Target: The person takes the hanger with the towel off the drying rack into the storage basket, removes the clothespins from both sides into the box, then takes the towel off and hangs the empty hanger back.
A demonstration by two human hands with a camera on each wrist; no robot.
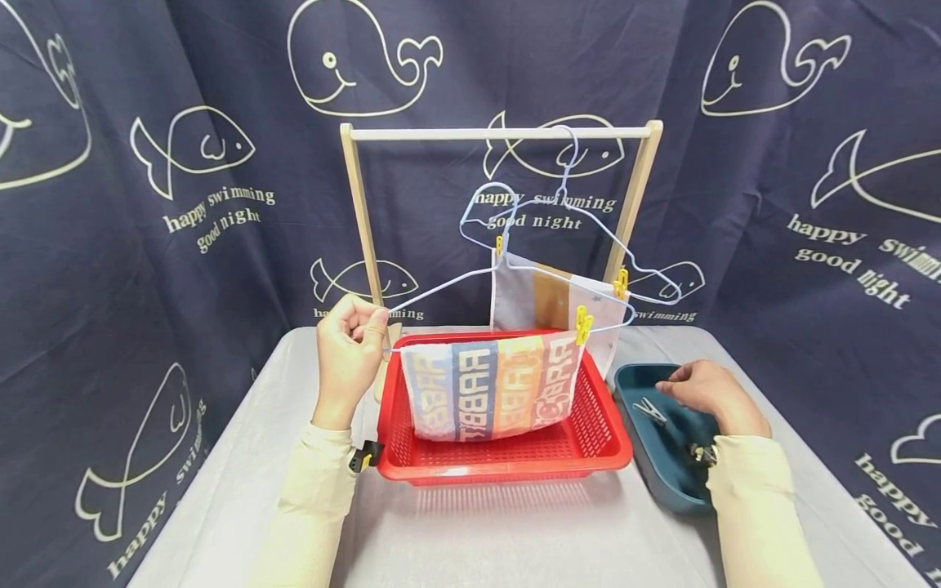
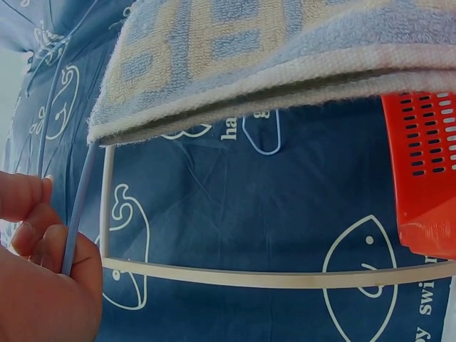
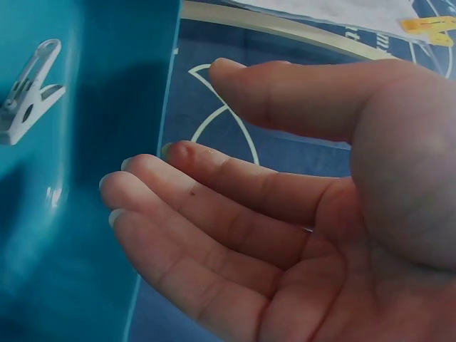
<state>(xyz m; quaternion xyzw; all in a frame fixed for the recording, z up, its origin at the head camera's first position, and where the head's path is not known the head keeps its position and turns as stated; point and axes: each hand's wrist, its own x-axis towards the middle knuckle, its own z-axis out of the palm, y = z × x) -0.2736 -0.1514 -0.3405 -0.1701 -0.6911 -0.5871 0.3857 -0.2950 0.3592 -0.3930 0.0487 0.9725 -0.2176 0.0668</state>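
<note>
My left hand pinches the left end of a light blue clothes hanger between thumb and curled fingers. Folded over the hanger's lower bar is a striped towel with letters on it, hanging partly inside the red basket's outline in the head view. A yellow clothespin clips the towel's right end; the left end carries no clip. My right hand is over the teal tray, fingers loosely bent and apart from the thumb, nothing between them. A white clothespin lies in that tray, beside the fingertips.
A red perforated basket stands mid-table. Behind it rises a wooden rack, its rail bearing a second blue hanger with a grey and orange towel held by yellow clothespins. A dark whale-print curtain surrounds the table.
</note>
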